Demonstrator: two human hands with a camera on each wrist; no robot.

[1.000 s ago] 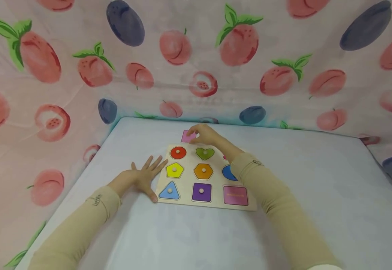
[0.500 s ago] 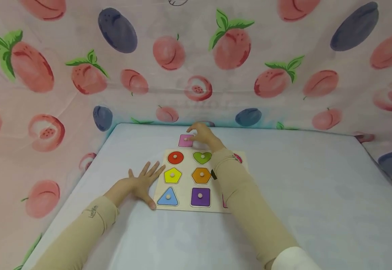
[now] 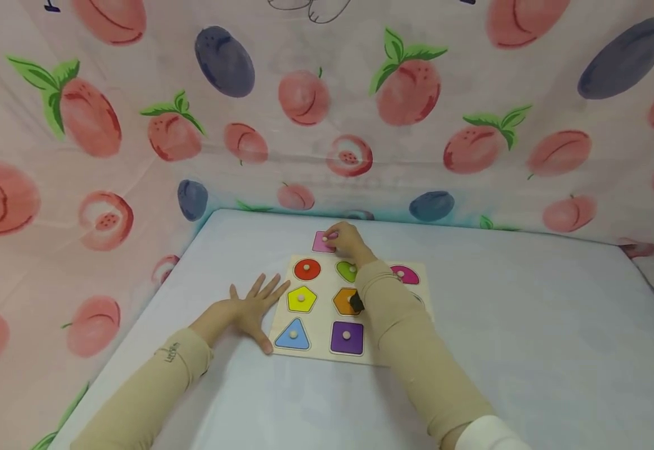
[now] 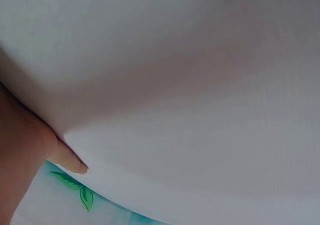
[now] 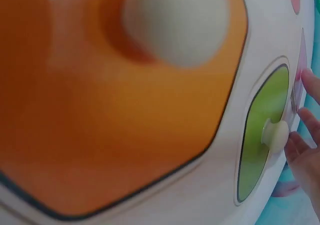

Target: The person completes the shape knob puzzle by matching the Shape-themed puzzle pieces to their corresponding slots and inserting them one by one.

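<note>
Behind the wooden knob puzzle board (image 3: 327, 280), a pink rectangular puzzle piece (image 3: 318, 245) lies on the table. My right hand (image 3: 348, 240) pinches its small pale knob between thumb and forefinger. The right wrist view shows those fingers (image 5: 311, 120) beside the pink piece, beyond the green heart piece (image 5: 267, 120). My left hand (image 3: 251, 314) rests with fingers spread along the board's left edge, thumb near the front corner. In the left wrist view only a strip of that hand (image 4: 30, 145) appears. My right sleeve hides the board's front right part.
Knobbed pieces sit in the board: a red circle (image 3: 300, 273), a yellow pentagon (image 3: 295, 304), a blue triangle (image 3: 293, 344), a purple square (image 3: 338, 345), an orange hexagon (image 3: 341, 294) and others. A fruit-patterned cloth (image 3: 310, 162) rises behind the white table (image 3: 529, 325).
My right hand's thumb and forefinger, spread apart half a second ago, have closed onto the pink piece's knob. The left hand stays at the board's edge. The head view has shifted.
</note>
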